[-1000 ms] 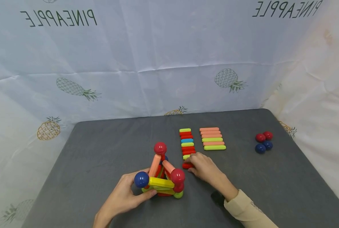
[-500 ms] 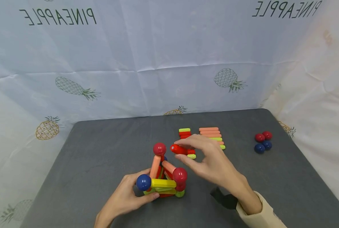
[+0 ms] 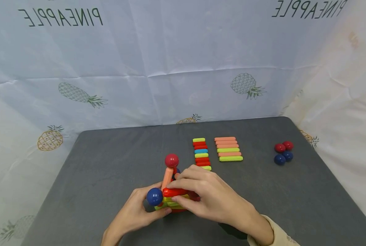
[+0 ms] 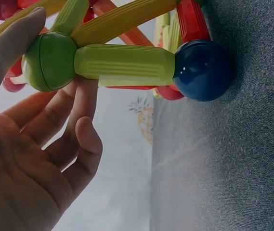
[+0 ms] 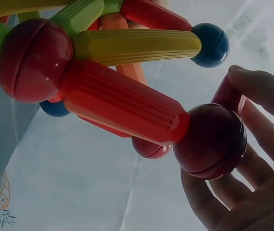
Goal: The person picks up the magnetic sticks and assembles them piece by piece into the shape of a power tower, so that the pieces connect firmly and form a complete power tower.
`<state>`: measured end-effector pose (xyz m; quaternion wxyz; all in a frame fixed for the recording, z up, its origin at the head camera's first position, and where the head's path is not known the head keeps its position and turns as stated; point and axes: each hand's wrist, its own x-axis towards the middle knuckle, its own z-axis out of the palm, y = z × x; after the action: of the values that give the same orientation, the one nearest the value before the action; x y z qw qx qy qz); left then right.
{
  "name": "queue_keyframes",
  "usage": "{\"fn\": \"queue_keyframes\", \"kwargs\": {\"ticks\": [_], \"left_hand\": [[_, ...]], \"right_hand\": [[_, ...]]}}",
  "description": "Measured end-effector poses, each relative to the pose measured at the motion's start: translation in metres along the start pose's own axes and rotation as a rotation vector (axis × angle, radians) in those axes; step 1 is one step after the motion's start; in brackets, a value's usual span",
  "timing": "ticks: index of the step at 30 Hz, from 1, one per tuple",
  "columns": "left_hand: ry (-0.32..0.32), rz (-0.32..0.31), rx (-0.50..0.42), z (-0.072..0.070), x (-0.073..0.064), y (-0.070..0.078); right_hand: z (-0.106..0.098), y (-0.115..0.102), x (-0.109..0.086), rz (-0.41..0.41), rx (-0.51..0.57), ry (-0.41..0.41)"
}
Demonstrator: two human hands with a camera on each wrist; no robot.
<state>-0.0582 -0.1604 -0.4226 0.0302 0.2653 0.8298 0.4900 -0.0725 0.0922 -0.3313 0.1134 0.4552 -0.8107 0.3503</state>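
Observation:
A structure of magnetic sticks and balls (image 3: 167, 178) stands on the table in front of me. My left hand (image 3: 136, 207) holds its left side, thumb in front and fingers behind, near a blue ball (image 3: 154, 196). In the left wrist view a green ball (image 4: 50, 61) lies by that thumb. My right hand (image 3: 215, 195) pinches a red stick (image 3: 173, 192) between thumb and finger, above the structure's front. In the right wrist view this stick's end shows beside a dark red ball (image 5: 210, 141); whether they touch I cannot tell. The right hand hides the structure's right corner.
Beyond the structure lies a column of short red, green and blue sticks (image 3: 201, 151). To its right is a group of longer orange and green sticks (image 3: 228, 146). Red and blue balls (image 3: 284, 152) sit together near the right edge of the grey table (image 3: 115, 153).
My right hand picked up the red stick from the near end of the column, lifted it, then brought it left and down over the structure. The left hand keeps its hold.

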Motion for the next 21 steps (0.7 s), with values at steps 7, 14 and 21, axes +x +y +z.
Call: {"fn": "queue_keyframes", "kwargs": {"ticks": [7,14,21], "left_hand": [[-0.011,-0.006,-0.011,0.0,-0.001,-0.001],[-0.004,-0.008,0.005,0.0,-0.001,0.0],[0.066,-0.023,0.108,-0.011,-0.006,-0.001]], "right_hand": [[0.003,0.0,0.001,-0.006,-0.102,-0.043],[0.009,0.0,0.001,-0.076,-0.185,-0.016],[0.005,0.005,-0.001,-0.008,-0.039,0.092]]}}
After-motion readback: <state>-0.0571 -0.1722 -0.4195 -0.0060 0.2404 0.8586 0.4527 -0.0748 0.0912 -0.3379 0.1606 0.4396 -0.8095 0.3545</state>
